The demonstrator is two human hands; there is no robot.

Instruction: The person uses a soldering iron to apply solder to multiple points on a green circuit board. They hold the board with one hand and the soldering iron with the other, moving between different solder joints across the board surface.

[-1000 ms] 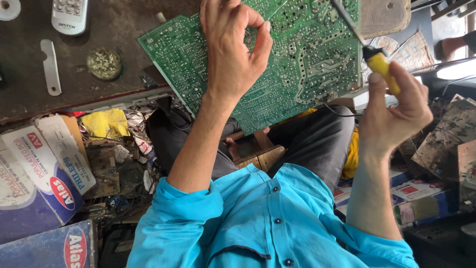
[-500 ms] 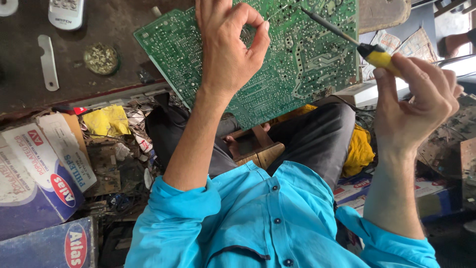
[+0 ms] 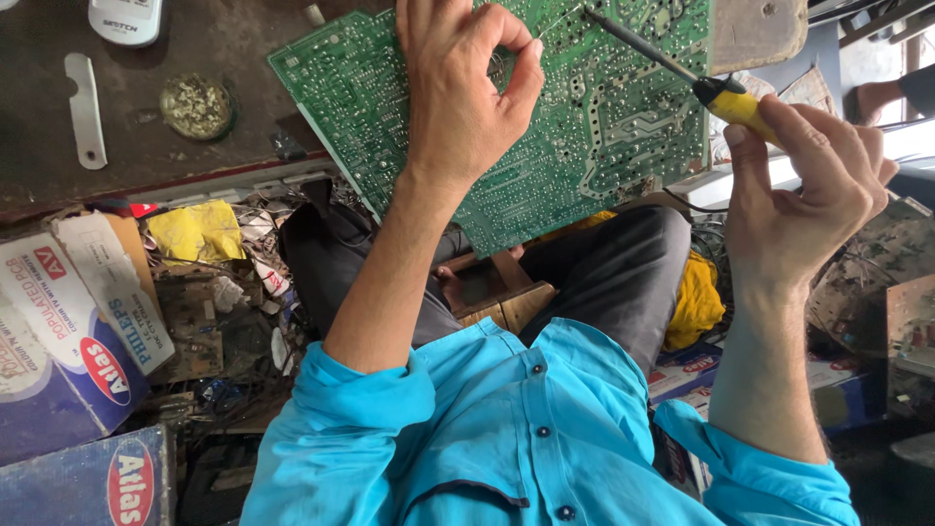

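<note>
Head view: soldering appears in hand, with the board (image 3: pixel 584 127) tilted off the desk (image 3: pixel 195 58) edge over the lap, left hand (image 3: pixel 458 88) fingers pinching thin wire on it, right hand (image 3: pixel 808 185) fingers closed round the iron (image 3: pixel 682 73), tip at the board; a steady tip seems required next.

Dark workbench (image 3: pixel 234 68) bears circuit board (image 3: pixel 604 127), round tin (image 3: pixel 197 105), metal bracket (image 3: pixel 86 109)

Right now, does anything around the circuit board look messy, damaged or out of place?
Yes. The green circuit board lies skewed, overhanging the dark bench edge onto the lap. Below the bench, a jumble of crumpled yellow wrapper, scrap boards and wires is strewn about. Nothing looks spilled.
</note>
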